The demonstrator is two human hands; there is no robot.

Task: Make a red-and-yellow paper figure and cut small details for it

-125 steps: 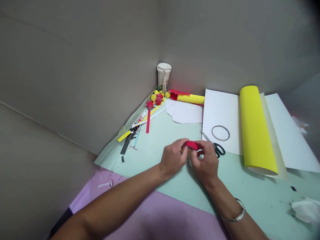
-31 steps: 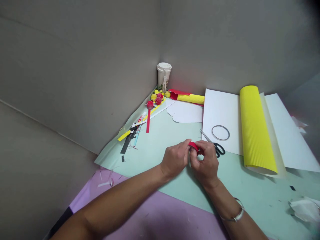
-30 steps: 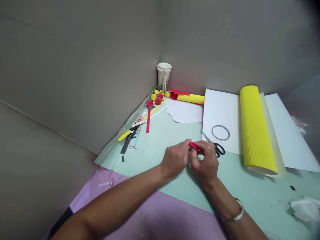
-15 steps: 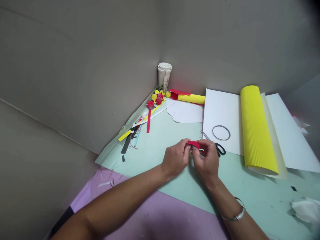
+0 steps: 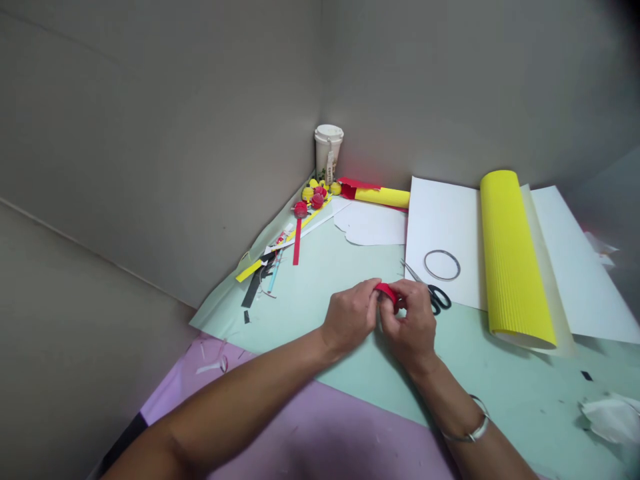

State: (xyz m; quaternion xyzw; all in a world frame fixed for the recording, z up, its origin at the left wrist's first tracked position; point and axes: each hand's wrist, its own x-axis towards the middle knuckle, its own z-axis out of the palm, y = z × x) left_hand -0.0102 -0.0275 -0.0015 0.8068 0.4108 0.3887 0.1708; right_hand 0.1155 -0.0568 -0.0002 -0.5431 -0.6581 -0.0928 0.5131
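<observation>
We pinch the small red corrugated strip (image 5: 387,291) between our left hand (image 5: 350,318) and right hand (image 5: 411,323) just above the mint sheet (image 5: 320,300) on the table, seemingly mid-curl, so next we judge a tighter, even roll is needed.

Both forearms are bare, with no sleeves showing up to the frame's lower edge. Just behind the right hand (image 5: 410,327), a thin silver bangle (image 5: 467,427) circles the wrist. The left hand (image 5: 350,317) wears nothing.

Two yellow rolls (image 5: 515,257), one scissors (image 5: 433,292), one cup (image 5: 328,150)
</observation>
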